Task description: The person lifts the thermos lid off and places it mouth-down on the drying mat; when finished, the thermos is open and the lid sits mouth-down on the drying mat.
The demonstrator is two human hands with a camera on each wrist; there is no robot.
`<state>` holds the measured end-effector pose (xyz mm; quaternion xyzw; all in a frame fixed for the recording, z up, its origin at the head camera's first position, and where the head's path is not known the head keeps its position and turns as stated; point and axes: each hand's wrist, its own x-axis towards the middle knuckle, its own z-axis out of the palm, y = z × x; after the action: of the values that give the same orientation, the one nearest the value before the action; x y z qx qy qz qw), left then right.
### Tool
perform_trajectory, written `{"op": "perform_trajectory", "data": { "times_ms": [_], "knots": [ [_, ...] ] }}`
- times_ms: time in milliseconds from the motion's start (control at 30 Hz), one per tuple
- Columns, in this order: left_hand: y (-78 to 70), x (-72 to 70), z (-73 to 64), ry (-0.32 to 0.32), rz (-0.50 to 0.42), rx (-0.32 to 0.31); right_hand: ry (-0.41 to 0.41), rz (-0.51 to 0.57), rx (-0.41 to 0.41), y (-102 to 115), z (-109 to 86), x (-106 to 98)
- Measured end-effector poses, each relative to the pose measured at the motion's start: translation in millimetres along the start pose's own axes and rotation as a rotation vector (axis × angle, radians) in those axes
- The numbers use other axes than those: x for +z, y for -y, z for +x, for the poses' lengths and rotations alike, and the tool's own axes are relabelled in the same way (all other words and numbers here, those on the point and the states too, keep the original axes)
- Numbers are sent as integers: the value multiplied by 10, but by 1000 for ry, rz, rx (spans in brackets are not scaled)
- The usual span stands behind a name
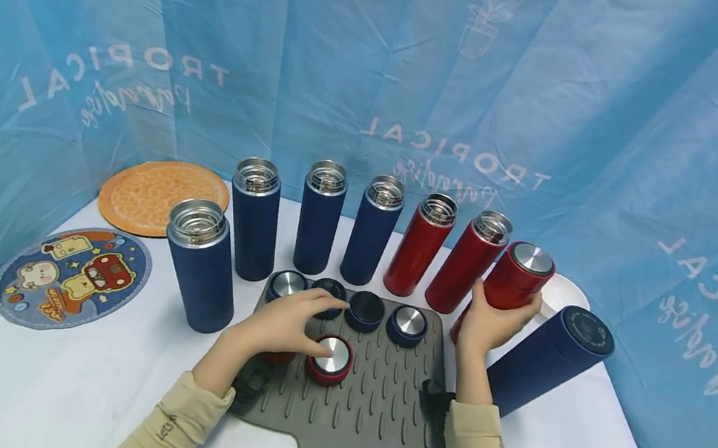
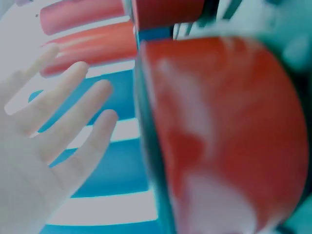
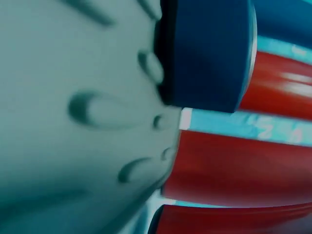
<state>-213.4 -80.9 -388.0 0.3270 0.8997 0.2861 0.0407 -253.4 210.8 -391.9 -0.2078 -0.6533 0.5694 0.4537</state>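
Note:
My left hand [image 1: 293,322] hovers over the grey ribbed mat [image 1: 383,414], thumb and fingers spread, holding nothing. Near its thumb sits a red lid [image 1: 326,378] with a steel top; another red lid [image 1: 278,357] is mostly hidden beneath the hand. The left wrist view shows the hand [image 2: 63,131] beside a large red lid [image 2: 234,136]. My right hand [image 1: 496,324] grips a red thermos bottle [image 1: 516,284] with its lid on, right of the mat. The right wrist view does not show this hand's fingers. Several blue lids, including one steel-topped lid [image 1: 405,327], line the mat's far edge.
Two open red bottles [image 1: 419,250] and several open blue bottles [image 1: 321,223] stand behind and left of the mat. A lidded blue bottle [image 1: 547,359] stands at right, near a white dish [image 1: 568,296]. Two placemats, one orange [image 1: 163,196], one cartoon-printed [image 1: 73,278], lie left.

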Motion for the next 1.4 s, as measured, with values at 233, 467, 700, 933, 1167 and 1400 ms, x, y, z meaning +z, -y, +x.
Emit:
{"op": "perform_trajectory", "data": {
  "times_ms": [233,467,700,933,1167,1400],
  "knots": [
    [59,-111,-50,-114,-73,-44,126,-124,-349,222,-251,-19],
    [107,-147,-64,-197,-276,-9,258,-249,-834,310,-447,-10],
    [73,-167,-55,-258,-385,27,477,-461,-1152,322,-561,0],
    [42,-116,-35,-259,-464,122,668,-566,-1318,336,-671,22],
    [28,-71,-37,-337,-408,116,719,-555,-1328,319,-734,43],
    [44,-22,-27,-373,-441,89,757,-535,-1274,278,-770,46]
  ]
}}
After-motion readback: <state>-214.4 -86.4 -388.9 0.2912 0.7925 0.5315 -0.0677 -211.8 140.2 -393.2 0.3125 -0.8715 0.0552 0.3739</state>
